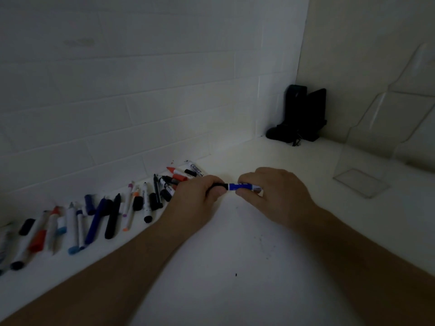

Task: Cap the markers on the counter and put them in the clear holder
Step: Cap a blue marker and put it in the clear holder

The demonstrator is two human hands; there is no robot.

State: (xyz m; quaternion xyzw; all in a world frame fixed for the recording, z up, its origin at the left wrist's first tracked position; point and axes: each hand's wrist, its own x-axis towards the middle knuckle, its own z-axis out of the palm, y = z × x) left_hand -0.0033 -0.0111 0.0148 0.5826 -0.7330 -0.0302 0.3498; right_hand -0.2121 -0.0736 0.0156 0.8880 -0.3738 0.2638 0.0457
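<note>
Both hands hold one marker level above the white counter (235, 243). My right hand (270, 194) grips the blue and white barrel of the marker (235, 186). My left hand (195, 196) is closed around its black cap end (217, 185), which meets the barrel. A long row of loose markers and caps (113, 212) lies along the wall at left, in black, blue, orange and white. The clear holder (362, 175) stands at the right, apart from both hands.
A black object (299, 116) stands in the far corner where the tiled wall meets the side wall. A clear plastic sheet or stand (400, 107) leans on the right wall above the holder. The scene is dim.
</note>
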